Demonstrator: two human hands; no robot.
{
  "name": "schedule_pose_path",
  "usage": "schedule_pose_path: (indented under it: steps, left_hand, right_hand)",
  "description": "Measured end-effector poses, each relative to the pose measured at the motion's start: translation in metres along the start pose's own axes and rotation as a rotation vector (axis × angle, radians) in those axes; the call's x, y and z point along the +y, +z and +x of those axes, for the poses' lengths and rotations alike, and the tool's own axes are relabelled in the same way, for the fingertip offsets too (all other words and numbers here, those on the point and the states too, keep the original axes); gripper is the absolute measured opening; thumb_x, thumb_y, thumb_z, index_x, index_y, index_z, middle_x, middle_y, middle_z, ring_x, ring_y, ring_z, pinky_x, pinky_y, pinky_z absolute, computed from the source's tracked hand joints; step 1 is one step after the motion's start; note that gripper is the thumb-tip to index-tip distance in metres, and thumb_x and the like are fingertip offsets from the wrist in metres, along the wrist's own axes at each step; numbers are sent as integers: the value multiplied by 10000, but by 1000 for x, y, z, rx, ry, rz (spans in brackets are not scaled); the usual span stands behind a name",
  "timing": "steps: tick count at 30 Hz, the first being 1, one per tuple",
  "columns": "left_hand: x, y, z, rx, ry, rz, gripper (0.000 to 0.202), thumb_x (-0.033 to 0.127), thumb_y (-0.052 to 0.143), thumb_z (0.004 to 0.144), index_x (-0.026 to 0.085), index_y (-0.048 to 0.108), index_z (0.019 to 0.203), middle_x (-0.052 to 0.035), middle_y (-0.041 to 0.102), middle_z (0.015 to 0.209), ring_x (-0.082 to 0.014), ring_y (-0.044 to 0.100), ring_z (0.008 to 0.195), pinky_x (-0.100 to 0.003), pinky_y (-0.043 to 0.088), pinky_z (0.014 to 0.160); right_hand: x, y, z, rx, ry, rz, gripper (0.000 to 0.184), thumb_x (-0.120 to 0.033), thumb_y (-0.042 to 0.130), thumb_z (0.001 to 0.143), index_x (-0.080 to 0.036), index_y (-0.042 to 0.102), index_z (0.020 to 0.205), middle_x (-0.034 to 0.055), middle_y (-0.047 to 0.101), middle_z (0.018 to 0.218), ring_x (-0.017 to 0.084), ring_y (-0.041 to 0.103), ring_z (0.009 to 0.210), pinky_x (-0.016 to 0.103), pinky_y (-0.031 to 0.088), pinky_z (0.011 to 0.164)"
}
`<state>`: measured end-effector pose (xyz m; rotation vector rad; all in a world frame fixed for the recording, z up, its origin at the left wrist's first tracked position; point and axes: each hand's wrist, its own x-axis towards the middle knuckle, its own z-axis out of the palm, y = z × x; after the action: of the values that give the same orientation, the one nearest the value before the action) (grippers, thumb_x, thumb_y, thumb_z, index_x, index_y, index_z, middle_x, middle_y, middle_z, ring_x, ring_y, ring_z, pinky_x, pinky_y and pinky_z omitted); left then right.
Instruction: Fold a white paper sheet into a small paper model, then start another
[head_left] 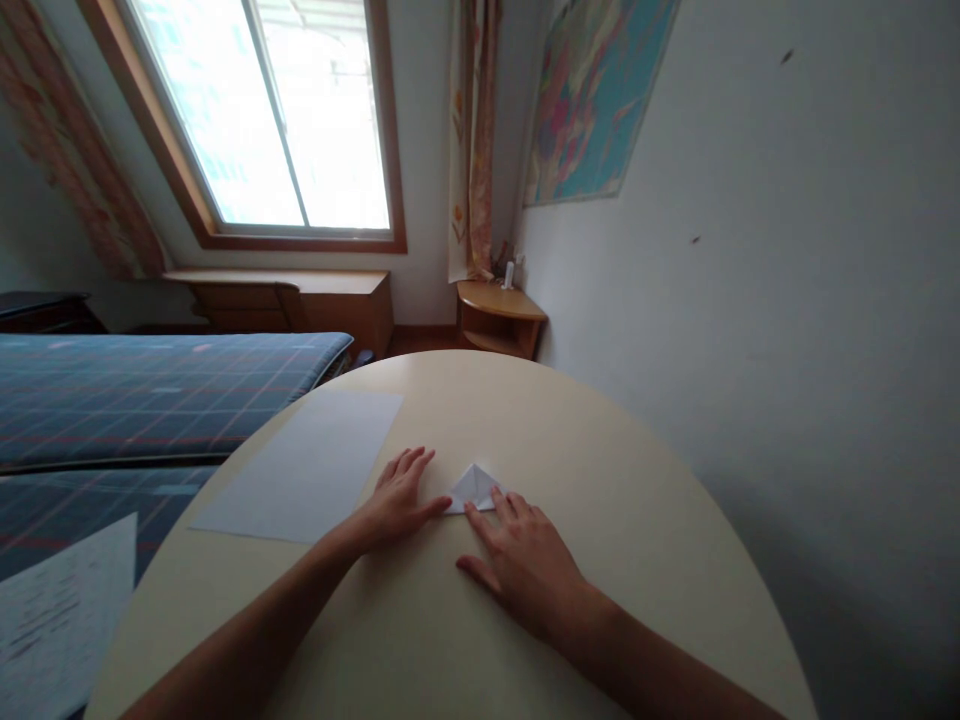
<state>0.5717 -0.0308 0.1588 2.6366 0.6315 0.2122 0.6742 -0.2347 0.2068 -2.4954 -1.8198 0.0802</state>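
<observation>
A small piece of white folded paper (474, 484), roughly triangular with creases meeting near its peak, lies flat on the round cream table (600, 480). My left hand (403, 505) rests to its left with fingers spread, and the thumb tip touches the paper's left corner. From the right, my right hand (525, 555) lies over the paper's lower right edge. Its index and middle fingertips press down there, while the thumb is stretched out to the left on the tabletop. The right corner of the paper is hidden under those fingers.
A large white sheet (315, 465) lies on the table's left side. A bed with a blue plaid mattress (150, 390) stands beyond the left edge, with a printed sheet (60, 610) at lower left. The wall (810, 350) is close on the right; a corner shelf (499, 300) stands behind.
</observation>
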Motion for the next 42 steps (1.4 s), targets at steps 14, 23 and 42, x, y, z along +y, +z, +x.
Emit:
schedule_pose_path:
  steps: [14,23,42]
  left_hand:
    - [4,-14,4,-63,-88,123,935,602,669,726,151,343,1478,-166,177,1595,-351,53,1474,-478,181,1174]
    - [-1,-5,1,-1,53,21,713,505,658,804,205,439,1412,-125,366,1532,-338,239,1443,-514,234,1157]
    - [43,-16,-15,-27,477,125,288,230,504,941,255,613,1207,-42,591,1355,-214,543,1241,-376,444,1052]
  right_hand:
    - [1,-3,-1,-20,-4,4,650,-585,509,907,-192,471,1424,245,447,1435,391,446,1288,514,384,1014]
    - [-8,-3,1,-1,-31,-13,646,-643,470,897,-296,438,1441,250,474,1405,421,458,1271,551,397,963]
    - [7,5,-5,-27,-6,30,691,-595,503,909,-205,396,1470,226,338,1508,391,338,1379,588,237,1102]
